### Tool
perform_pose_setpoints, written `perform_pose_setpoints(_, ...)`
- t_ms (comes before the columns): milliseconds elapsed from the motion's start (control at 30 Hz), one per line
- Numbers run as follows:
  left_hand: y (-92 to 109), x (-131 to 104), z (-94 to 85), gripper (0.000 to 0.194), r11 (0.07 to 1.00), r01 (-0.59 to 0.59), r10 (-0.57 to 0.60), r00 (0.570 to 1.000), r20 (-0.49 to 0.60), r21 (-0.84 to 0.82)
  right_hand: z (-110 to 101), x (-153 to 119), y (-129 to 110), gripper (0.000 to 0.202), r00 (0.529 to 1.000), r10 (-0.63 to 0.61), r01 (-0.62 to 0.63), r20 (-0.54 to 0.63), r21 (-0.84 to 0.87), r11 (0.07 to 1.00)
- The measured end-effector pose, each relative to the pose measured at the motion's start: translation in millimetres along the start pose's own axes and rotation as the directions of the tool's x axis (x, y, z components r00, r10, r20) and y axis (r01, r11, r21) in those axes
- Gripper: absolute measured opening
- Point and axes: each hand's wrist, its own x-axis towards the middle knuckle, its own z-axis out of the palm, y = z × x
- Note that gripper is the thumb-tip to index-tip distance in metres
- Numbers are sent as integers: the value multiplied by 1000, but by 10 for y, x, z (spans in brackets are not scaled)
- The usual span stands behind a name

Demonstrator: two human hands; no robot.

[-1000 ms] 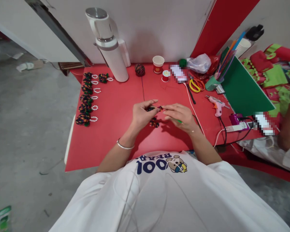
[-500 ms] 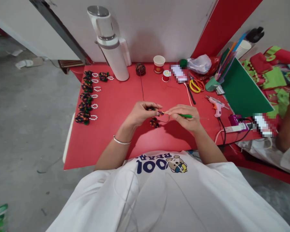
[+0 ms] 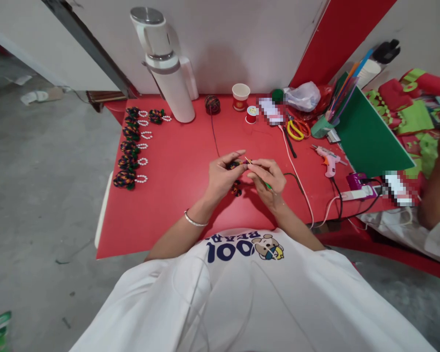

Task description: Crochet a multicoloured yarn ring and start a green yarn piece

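My left hand (image 3: 223, 175) pinches a small dark, multicoloured crochet piece (image 3: 236, 165), and more of it hangs below my fingers (image 3: 236, 189). Close against it, my right hand (image 3: 269, 180) is closed around a green-handled crochet hook (image 3: 268, 186); the thin metal tip points up between the two hands. My right fingers hide most of the handle. A strand of dark yarn (image 3: 214, 132) runs from the yarn ball (image 3: 212, 104) at the back of the table to my left hand.
Finished crochet pieces with white bead loops (image 3: 126, 178) line the red table's (image 3: 161, 215) left side. Behind stand a white flask (image 3: 174, 93), paper cup (image 3: 241, 97) and thread spool (image 3: 252, 114). Scissors (image 3: 296, 130), a pink glue gun (image 3: 329, 160) and a power strip (image 3: 355, 194) lie right. Another person's arm (image 3: 438, 186) shows far right.
My right hand has moved left and turned, bringing the crochet hook up close to my left hand. The hook's tip now points upward. My left hand has shifted slightly right.
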Motion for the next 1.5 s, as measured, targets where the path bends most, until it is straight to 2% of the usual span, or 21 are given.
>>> perform_pose_setpoints(100, -9, 2, 17, 47, 991, 92, -89, 995, 33, -102, 24, -22, 21, 21, 998, -38, 39, -52, 14, 999)
perform_pose_setpoints(167, 20, 14, -1, 46, 970, 188, -172, 979, 111, -156, 23, -15, 49, 22, 997, -35, 39, -76, 58, 998)
perform_pose_setpoints(267, 99, 48, -71, 39, 945, 290, -256, 944, 209, -152, -42, 51, 118, 23, 999, 36, -33, -14, 183, 983)
perform_pose_setpoints(367, 171, 88, -145, 34, 950, 302, -276, 932, 233, -83, -173, 163, 194, 20, 992, 67, -95, 104, 296, 951)
perform_pose_setpoints(633, 258, 126, -206, 32, 946, 322, -320, 915, 244, 32, -466, 458, 229, 18, 938, -88, -21, 336, 309, 951)
perform_pose_setpoints(800, 299, 145, -237, 30, 943, 326, -330, 896, 298, 64, -523, 557, 249, 18, 903, -182, 28, 388, 371, 928)
perform_pose_setpoints(1000, 300, 163, -256, 28, 929, 361, -364, 865, 345, 73, -513, 566, 188, 15, 912, -142, -29, 385, 405, 914)
perform_pose_setpoints(1200, 304, 179, -278, 32, 901, 427, -418, 808, 415, 78, -505, 496, 248, 14, 914, -89, -120, 395, 476, 871)
perform_pose_setpoints(1267, 293, 166, -256, 33, 907, 414, -407, 823, 396, 70, -432, 411, 279, 14, 930, -29, -186, 367, 537, 823)
perform_pose_setpoints(1367, 241, 119, -170, 37, 943, 327, -327, 885, 331, 57, -234, 230, 262, 17, 964, 109, -238, 244, 598, 766)
perform_pose_setpoints(1433, 189, 84, -103, 40, 974, 219, -227, 936, 270, 60, -97, 120, 206, 18, 969, 186, -244, 161, 525, 815)
perform_pose_setpoints(1500, 140, 63, -61, 41, 988, 126, -142, 968, 207, 89, -9, 53, 139, 18, 977, 195, -214, 88, 414, 884)
